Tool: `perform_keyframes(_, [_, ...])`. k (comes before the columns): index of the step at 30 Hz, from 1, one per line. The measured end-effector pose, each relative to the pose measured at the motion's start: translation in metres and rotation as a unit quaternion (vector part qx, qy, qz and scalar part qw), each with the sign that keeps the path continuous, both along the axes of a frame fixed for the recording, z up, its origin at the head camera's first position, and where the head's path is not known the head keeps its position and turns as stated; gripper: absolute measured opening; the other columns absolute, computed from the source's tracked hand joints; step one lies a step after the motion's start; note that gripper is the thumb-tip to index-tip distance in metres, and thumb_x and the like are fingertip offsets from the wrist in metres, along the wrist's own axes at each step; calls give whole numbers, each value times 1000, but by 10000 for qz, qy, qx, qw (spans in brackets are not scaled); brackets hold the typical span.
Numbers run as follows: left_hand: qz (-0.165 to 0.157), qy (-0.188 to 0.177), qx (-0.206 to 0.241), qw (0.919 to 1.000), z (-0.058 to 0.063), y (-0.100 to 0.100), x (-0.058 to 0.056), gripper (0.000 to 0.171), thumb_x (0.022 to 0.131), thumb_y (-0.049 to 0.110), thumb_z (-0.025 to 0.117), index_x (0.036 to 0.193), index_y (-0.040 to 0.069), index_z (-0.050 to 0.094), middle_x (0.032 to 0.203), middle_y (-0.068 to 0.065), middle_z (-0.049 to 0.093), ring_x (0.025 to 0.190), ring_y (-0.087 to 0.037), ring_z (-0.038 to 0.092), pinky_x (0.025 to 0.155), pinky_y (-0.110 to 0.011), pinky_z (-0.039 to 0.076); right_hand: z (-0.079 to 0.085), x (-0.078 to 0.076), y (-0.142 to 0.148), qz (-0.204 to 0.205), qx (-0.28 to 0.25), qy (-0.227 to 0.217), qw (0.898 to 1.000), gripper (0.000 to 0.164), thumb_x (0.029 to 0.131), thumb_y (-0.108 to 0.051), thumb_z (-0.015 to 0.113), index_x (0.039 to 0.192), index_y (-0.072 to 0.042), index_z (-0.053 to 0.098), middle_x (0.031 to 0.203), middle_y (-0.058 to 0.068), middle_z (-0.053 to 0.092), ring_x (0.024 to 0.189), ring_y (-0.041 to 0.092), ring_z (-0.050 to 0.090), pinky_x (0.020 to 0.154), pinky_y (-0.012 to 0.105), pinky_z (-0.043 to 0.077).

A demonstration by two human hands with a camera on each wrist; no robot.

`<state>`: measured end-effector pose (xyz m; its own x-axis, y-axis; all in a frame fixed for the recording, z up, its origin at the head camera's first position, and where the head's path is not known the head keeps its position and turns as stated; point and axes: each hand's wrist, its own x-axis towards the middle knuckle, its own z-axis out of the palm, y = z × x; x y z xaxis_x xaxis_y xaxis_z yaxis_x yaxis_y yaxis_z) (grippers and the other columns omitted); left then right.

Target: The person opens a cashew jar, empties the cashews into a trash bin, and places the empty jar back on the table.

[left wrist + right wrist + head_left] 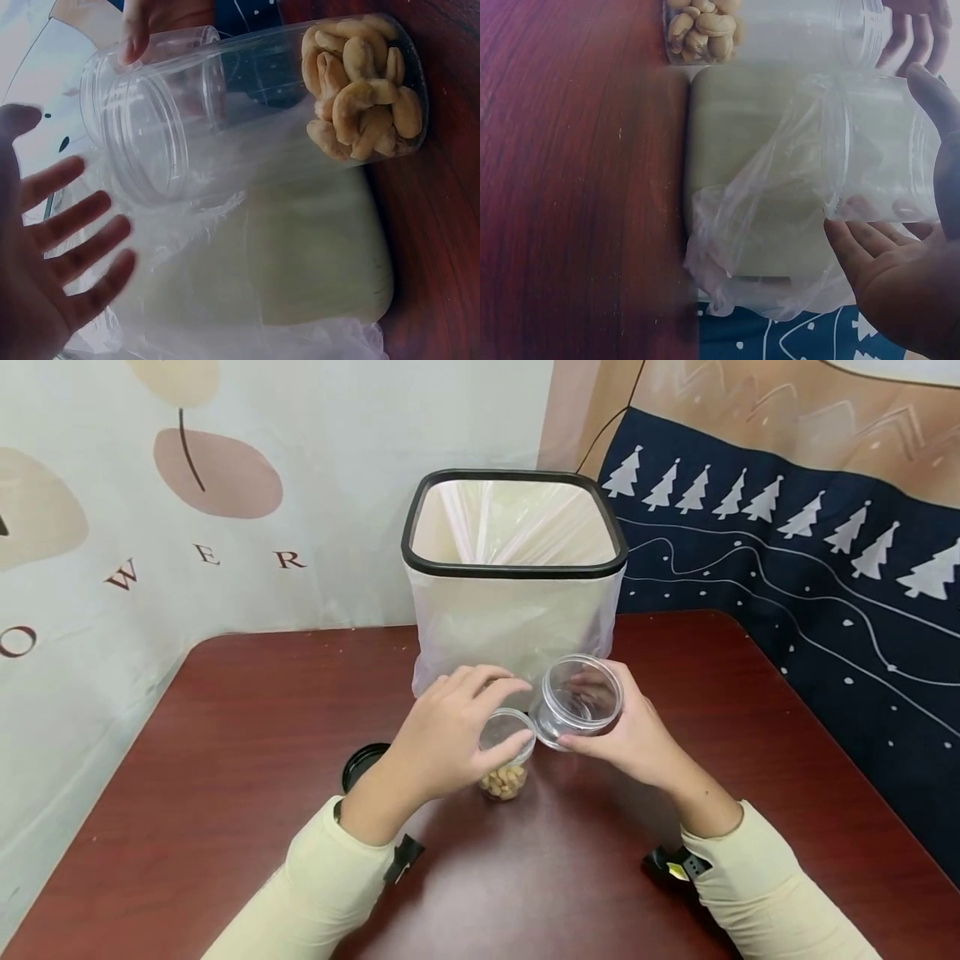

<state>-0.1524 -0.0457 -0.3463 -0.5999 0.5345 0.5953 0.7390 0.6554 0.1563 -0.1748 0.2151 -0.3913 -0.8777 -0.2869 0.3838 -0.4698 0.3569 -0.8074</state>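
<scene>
A lidless cashew jar (502, 782) stands before the bin (513, 571). Before the bin's left half my left hand (452, 735) spreads, released; before its right, my right hand (642, 737) grasps an empty jar (576, 702). Uncapping looks done; only one jar holds nuts (361, 94).

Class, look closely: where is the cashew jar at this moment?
In the head view, the cashew jar stands on the table, in front of the lined bin, between the left hand and the empty jar in the right hand.
</scene>
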Motion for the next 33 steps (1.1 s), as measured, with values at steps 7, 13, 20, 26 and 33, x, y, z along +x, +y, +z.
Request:
perform_keyframes(7, [317, -591, -762, 9948, -6, 3, 1, 64, 82, 63, 67, 134, 25, 60, 123, 4, 62, 104, -20, 64, 83, -39, 50, -1, 1, 1, 163, 175, -144, 9996, 90, 67, -12, 92, 140, -15, 41, 132, 5, 61, 123, 22, 61, 104, 19, 45])
perform_keyframes(13, [626, -868, -1100, 9882, -7, 3, 3, 70, 79, 71, 66, 134, 29, 59, 116, 5, 62, 99, -19, 66, 80, -40, 50, -7, -4, 3, 300, 554, -301, 9976, 90, 65, -20, 94, 139, -19, 42, 133, 1, 60, 124, 19, 58, 104, 24, 45])
perform_keyframes(20, [520, -845, -1174, 9881, -9, 2, 2, 65, 78, 70, 67, 129, 30, 61, 108, 7, 61, 90, -16, 66, 75, -36, 50, -11, -8, 7, 777, 831, -511, 9922, 91, 69, -24, 92, 143, -18, 40, 138, 3, 57, 126, 20, 57, 105, 26, 44])
perform_keyframes(26, [490, -881, -1195, 9877, -10, 2, 2, 64, 79, 68, 68, 129, 29, 61, 109, 7, 61, 87, -15, 66, 74, -35, 49, -17, -11, 10, 1192, 863, -745, 9863, 90, 71, -20, 91, 144, -15, 39, 139, 9, 57, 128, 26, 56, 108, 38, 44])
perform_keyframes(33, [456, -954, -1268, 9863, -11, 3, 2, 65, 80, 67, 68, 131, 28, 60, 111, 6, 62, 84, -17, 66, 73, -35, 50, -23, -13, 12, 1381, 1054, -929, 9804, 90, 71, -21, 91, 144, -16, 38, 140, 10, 57, 130, 25, 55, 108, 41, 43])
